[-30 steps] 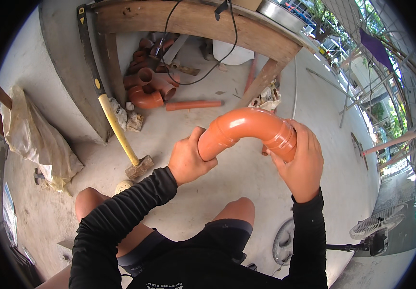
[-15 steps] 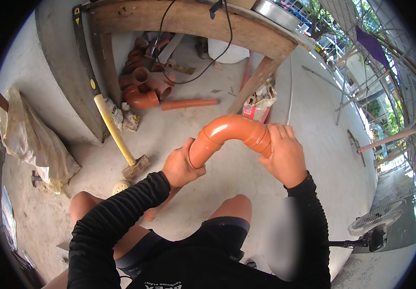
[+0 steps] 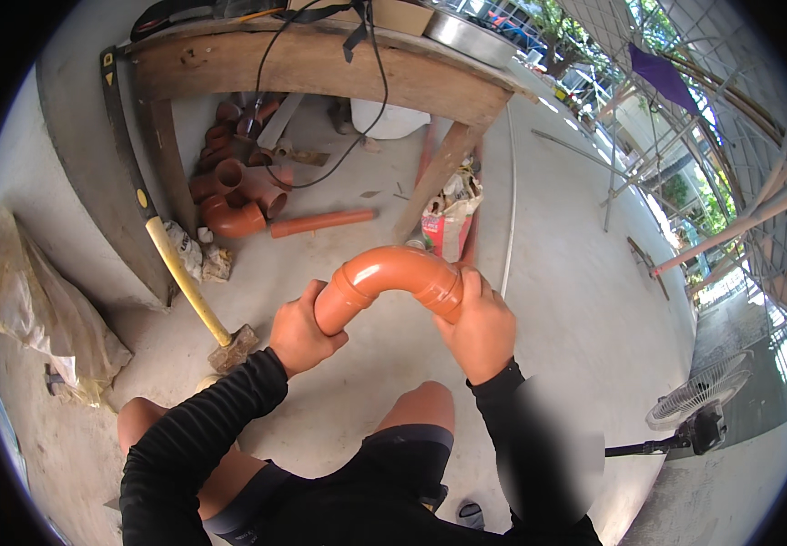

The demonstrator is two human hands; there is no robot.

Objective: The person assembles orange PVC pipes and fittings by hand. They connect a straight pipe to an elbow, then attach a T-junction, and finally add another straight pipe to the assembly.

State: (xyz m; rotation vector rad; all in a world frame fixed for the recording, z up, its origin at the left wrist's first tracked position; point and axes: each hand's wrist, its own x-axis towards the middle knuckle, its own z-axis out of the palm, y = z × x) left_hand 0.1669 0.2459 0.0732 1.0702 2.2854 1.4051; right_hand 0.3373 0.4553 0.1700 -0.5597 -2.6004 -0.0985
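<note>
My left hand [image 3: 306, 333] is closed round the left end of a glossy orange plastic pipe elbow [image 3: 391, 270]. Its other end is gripped by my right hand [image 3: 479, 329], with the fingers over the ribbed collar. The elbow arches upward between both hands, held above the floor in front of my knees. Both openings are turned away or covered, so I cannot see into them.
A wooden table [image 3: 266, 65] stands ahead, with several orange pipe fittings [image 3: 234, 218] and a straight orange pipe [image 3: 322, 223] beneath it. A sledgehammer [image 3: 188, 278] leans at the left. A red-and-white bag [image 3: 448, 227] sits by the table leg; a fan [image 3: 703, 409] stands at the right.
My view has swung right and up, so the surroundings sit further left and lower. Both hands keep their hold on the pipe elbow. A reddish rod-like piece below my left hand no longer shows.
</note>
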